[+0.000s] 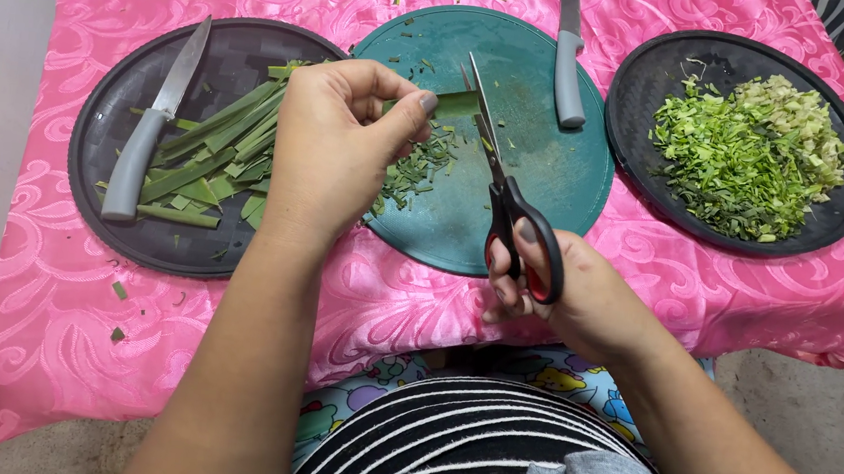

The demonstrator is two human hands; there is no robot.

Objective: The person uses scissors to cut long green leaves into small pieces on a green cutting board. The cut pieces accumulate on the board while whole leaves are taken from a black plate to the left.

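Observation:
My left hand pinches a bundle of green leaf strips and holds it over the round teal cutting board. My right hand grips black scissors with red-lined handles. Their blades are parted around the end of the strips. A small pile of cut green bits lies on the board under the strips.
A black round tray on the left holds long green leaf strips and a grey-handled knife. Another black tray on the right holds chopped greens. A second knife lies on the board. A pink cloth covers the table.

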